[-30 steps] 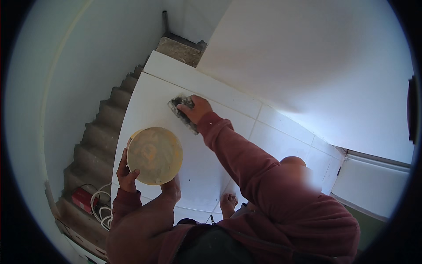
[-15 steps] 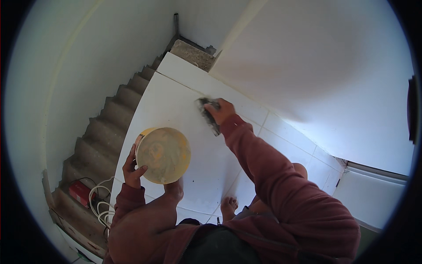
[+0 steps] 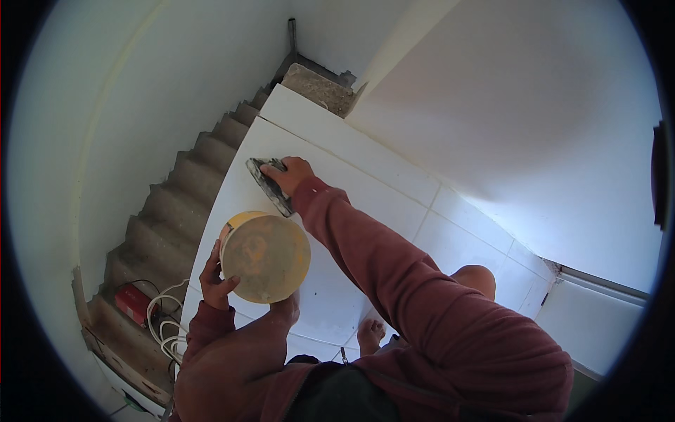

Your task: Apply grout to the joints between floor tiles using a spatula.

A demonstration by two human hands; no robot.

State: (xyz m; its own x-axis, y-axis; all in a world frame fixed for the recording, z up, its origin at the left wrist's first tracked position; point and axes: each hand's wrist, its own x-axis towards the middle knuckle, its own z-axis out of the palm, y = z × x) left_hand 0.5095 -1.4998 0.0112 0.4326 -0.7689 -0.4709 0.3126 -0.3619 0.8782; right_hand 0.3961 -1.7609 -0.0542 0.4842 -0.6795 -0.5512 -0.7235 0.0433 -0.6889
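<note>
My left hand [image 3: 219,280] grips the side of a round yellow plastic tub [image 3: 273,261], its thumb at the rim. A pale greyish coating with an orange-yellow patch shows across the tub's round face. My right hand [image 3: 297,176] is closed on a dark float [image 3: 266,184] smeared with white, its long flat plate angled over the white tiles [image 3: 344,200]. The float is just beyond the tub, close to the tiles' left edge. I cannot tell whether its whole face touches the tile.
Bare concrete steps [image 3: 193,176] descend along the tiles' left edge, beside a white wall [image 3: 112,91]. A red box [image 3: 136,304] and white cable [image 3: 160,309] lie at lower left. A rough concrete block [image 3: 318,88] sits at the far end. My bare foot [image 3: 370,334] rests on the tiles.
My right hand has swept the float left across the tiles, from their middle to near the stair edge. The tub stays in my left hand, nearly in place.
</note>
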